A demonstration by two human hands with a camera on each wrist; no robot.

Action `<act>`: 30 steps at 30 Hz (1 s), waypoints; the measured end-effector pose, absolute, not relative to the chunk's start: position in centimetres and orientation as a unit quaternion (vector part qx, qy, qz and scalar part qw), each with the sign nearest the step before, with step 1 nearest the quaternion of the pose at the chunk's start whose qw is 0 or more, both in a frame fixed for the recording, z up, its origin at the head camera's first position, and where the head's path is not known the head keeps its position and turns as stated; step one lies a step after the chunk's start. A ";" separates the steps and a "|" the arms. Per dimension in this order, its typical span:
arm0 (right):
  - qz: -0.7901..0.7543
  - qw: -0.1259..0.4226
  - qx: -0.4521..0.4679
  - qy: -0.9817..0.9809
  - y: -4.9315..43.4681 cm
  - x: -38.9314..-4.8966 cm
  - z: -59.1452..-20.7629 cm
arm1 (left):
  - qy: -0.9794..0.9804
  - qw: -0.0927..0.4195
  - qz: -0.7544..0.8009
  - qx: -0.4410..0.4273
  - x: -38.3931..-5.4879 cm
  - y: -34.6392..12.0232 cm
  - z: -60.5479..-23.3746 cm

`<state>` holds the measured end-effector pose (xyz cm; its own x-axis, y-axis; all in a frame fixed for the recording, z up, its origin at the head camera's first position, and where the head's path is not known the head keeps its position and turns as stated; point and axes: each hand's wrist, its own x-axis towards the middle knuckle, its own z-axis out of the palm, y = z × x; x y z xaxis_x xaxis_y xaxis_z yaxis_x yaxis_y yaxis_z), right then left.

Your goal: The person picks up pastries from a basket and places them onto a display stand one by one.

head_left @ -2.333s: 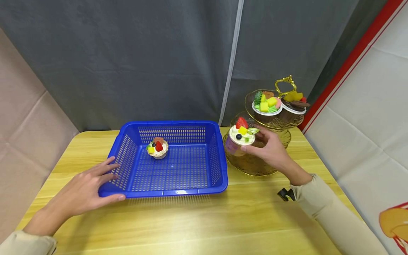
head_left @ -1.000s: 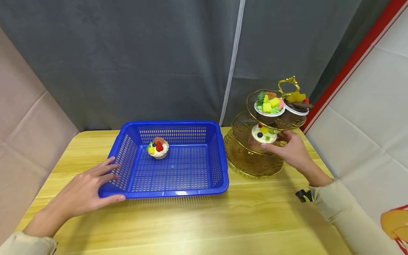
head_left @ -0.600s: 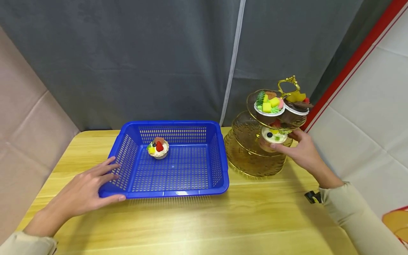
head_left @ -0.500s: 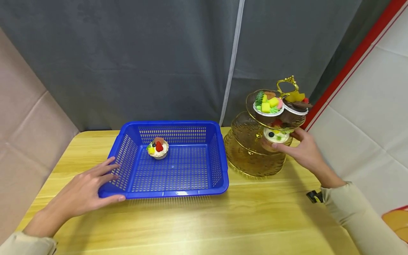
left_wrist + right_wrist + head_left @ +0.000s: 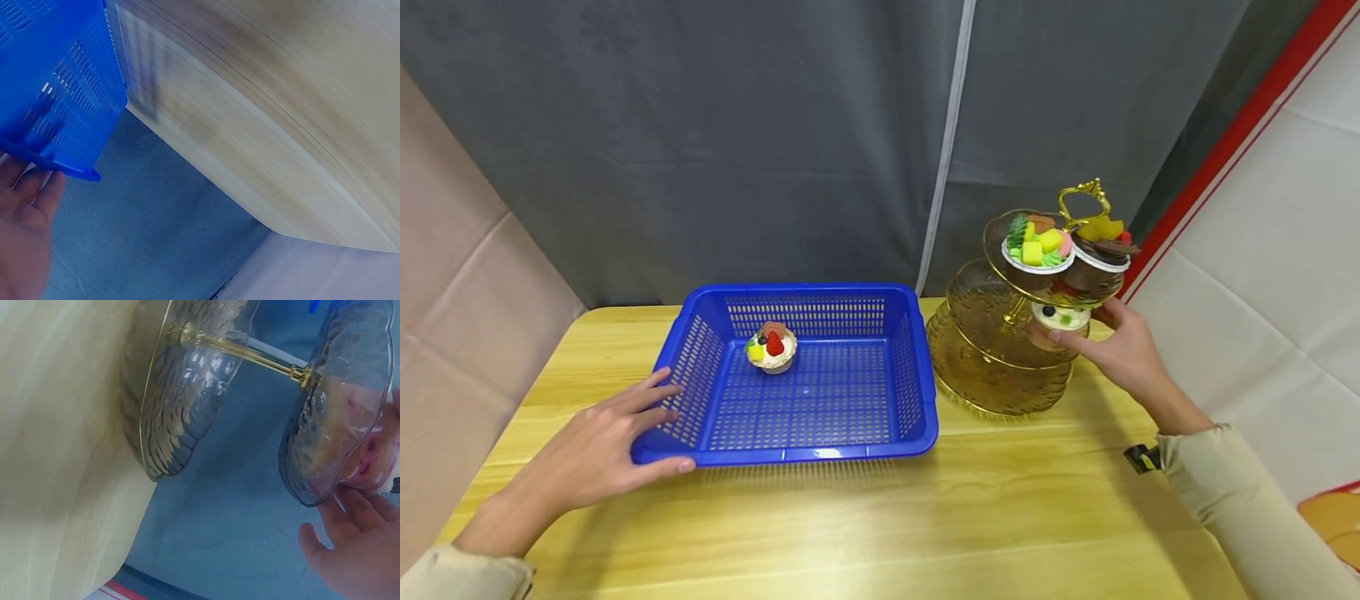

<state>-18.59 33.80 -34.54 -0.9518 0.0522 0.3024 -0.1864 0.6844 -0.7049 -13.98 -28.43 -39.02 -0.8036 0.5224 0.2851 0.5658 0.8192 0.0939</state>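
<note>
My right hand (image 5: pixel 1123 346) grips a dessert cup (image 5: pixel 1066 320) topped with cream and fruit, the thumb at its near side. The cup sits at the right of the middle tier of a gold-rimmed glass cake stand (image 5: pixel 985 287), partly hidden under the top tier. In the right wrist view, the pink cup (image 5: pixel 374 453) shows through and beyond the clear plate, fingers (image 5: pixel 357 509) against it. With fingers spread, my left hand (image 5: pixel 591 446) rests on the near-left corner of a blue plastic basket (image 5: pixel 850 456). A fruit-topped cupcake (image 5: pixel 772 348) lies inside the basket.
Two dark cups stand on the top tier: a fruit-topped cup (image 5: pixel 1037 250) and a chocolate-topped cup (image 5: pixel 1102 252). A gold handle (image 5: pixel 1084 202) rises above them. The wooden table (image 5: pixel 865 533) meets a grey curtain (image 5: pixel 760 150) behind and a white panel (image 5: pixel 1255 292) at right.
My right hand has carried the dessert cup from the stand's left side in under the top tier, then rightward along the middle tier. The left hand has stayed at the basket corner.
</note>
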 end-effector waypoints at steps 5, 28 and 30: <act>0.406 0.151 0.037 -0.901 34.0 -18.9 -34.6 | -0.946 0.123 -0.088 -0.287 -14.0 -28.4 -39.0; 0.449 0.120 0.031 -0.885 36.6 -17.9 -32.4 | -0.945 0.126 -0.087 -0.290 -14.1 -28.4 -39.1; 0.464 0.134 0.047 -0.875 36.9 -17.5 -31.7 | -0.945 0.125 -0.086 -0.289 -14.1 -28.4 -39.1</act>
<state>-17.53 36.86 -31.72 -0.9596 0.0428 0.2781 -0.2062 0.5658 -0.7983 -14.13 -28.41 -39.12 -0.8015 0.5257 0.2851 0.5685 0.8177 0.0903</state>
